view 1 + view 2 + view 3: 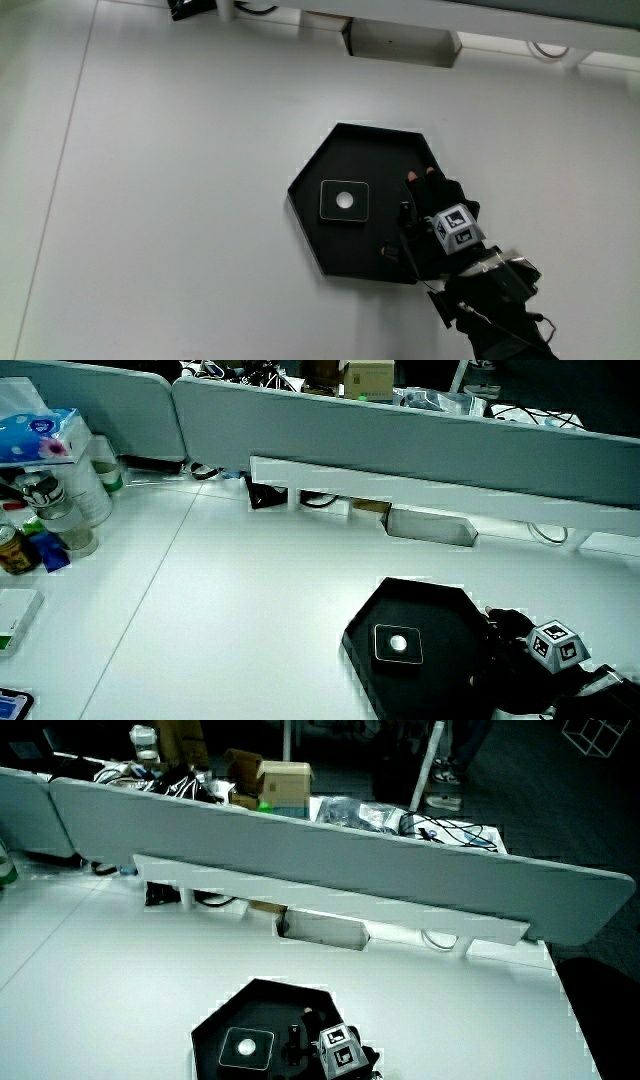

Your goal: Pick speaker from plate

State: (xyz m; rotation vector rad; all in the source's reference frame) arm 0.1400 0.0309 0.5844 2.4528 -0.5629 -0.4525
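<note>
A small square black speaker (pixel 344 200) with a pale rim and a white centre dot lies flat on a black hexagonal plate (pixel 370 150). Both side views show the speaker (pixel 398 644) (pixel 247 1046) on the plate (pixel 420 600) (pixel 262 1000). The gloved hand (pixel 432 205) hovers over the plate's edge beside the speaker, apart from it, with its fingers stretched loosely over the plate and holding nothing. The patterned cube (pixel 455 224) sits on its back. In both side views the hand (pixel 515 635) (pixel 315 1038) stays beside the speaker.
A low grey partition (pixel 400 435) borders the table, with a white box (pixel 400 42) and cables at its foot. In a side view, a tissue pack (pixel 35 430), bottles (pixel 60 500) and a can (pixel 12 550) stand at the table's edge, away from the plate.
</note>
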